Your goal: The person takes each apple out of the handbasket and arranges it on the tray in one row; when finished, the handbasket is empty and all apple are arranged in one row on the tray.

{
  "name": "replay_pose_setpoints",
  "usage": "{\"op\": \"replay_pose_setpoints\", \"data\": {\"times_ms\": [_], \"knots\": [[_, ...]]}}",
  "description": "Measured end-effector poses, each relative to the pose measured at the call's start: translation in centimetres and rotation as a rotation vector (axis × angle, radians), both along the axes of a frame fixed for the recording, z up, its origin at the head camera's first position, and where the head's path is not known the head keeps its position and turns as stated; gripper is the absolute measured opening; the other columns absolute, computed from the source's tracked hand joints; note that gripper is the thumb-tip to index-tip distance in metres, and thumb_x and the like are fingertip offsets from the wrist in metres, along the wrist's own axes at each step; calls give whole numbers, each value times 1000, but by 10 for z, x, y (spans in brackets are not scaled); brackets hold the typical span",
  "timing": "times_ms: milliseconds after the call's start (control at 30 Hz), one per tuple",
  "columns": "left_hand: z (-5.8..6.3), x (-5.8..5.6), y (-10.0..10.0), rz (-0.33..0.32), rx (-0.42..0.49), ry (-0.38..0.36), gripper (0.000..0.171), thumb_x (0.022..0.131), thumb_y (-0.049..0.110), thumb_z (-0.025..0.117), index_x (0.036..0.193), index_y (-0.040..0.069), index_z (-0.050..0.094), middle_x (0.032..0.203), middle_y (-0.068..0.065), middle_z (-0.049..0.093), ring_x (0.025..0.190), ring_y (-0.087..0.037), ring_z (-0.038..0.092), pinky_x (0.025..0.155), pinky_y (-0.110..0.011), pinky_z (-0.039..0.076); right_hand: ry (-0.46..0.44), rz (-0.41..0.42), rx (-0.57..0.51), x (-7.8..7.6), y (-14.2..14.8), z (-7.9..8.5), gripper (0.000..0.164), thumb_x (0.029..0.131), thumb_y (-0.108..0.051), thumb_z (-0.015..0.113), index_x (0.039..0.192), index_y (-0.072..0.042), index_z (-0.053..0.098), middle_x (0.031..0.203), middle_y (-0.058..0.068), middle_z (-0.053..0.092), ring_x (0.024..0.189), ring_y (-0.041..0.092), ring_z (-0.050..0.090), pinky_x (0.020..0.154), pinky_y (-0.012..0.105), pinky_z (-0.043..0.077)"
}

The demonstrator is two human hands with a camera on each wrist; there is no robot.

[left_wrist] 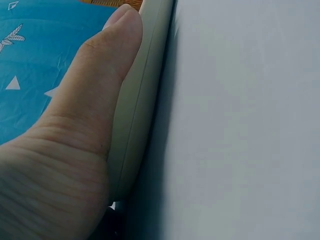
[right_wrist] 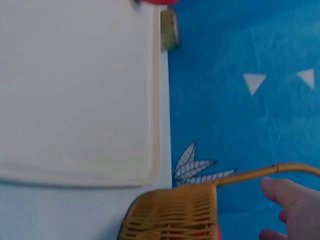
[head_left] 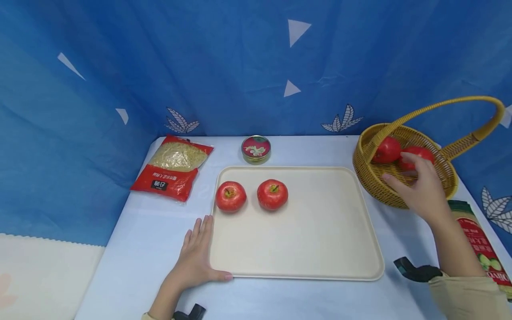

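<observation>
My left hand (head_left: 194,258) rests at the near left corner of a cream tray (head_left: 316,222), its fingers straight along the left side and its thumb on the near edge. In the left wrist view the thumb (left_wrist: 92,85) lies against the tray's outer wall. Two red apples stand on the tray, a left apple (head_left: 230,196) and a right apple (head_left: 272,194). My right hand (head_left: 426,191) is over the yellow wicker basket (head_left: 370,178), thumb and fingers apart. Inside are two more red apples; the hand partly covers the nearer one (head_left: 424,153), and contact cannot be told.
The basket's tall handle (head_left: 440,104) arches over it. Behind the tray stands a round tin (head_left: 256,150). A red pasta bag (head_left: 172,169) lies at the back left. A red and green packet (head_left: 480,244) lies under the right forearm. A blue curtain (head_left: 240,66) hangs behind.
</observation>
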State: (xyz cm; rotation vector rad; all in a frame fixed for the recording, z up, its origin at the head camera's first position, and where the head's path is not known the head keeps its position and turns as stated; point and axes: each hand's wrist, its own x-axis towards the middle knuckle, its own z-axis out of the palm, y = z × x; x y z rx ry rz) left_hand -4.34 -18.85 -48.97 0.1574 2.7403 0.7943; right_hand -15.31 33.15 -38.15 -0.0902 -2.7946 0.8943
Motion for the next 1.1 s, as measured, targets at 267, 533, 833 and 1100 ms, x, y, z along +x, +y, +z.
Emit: {"op": "replay_pose_setpoints", "data": {"times_ms": [267, 533, 833, 1100], "knots": [[-1, 3, -2, 15, -5, -27, 157, 45, 79, 82, 161, 13, 0, 169, -10, 3, 155, -35, -7, 122, -63, -1, -87, -74, 39, -51, 14, -10, 76, 97, -42, 58, 152, 2, 30, 140, 36, 40, 120, 52, 42, 91, 69, 42], [0, 3, -2, 24, 5, -31, 156, 45, 78, 82, 161, 13, -1, 169, -11, 3, 155, -36, -7, 121, -64, -2, -216, -113, 98, -82, 11, -8, 83, 97, -47, 55, 157, -3, 19, 152, 36, 19, 134, 58, 29, 99, 76, 36], [0, 1, -1, 17, 13, -44, 157, 45, 80, 82, 161, 15, -2, 169, -10, 2, 155, -35, -7, 121, -63, -2, -328, -83, 128, -88, 14, -9, 87, 98, -56, 44, 159, -6, 8, 148, 37, 10, 123, 61, 27, 98, 81, 31], [0, -1, -1, 17, 9, -47, 157, 45, 80, 82, 161, 15, -3, 169, -10, 2, 155, -34, -7, 121, -62, -3, -289, -93, 85, -90, 14, -14, 81, 97, -55, 47, 155, -4, 22, 148, 37, 19, 125, 59, 32, 97, 81, 32]]}}
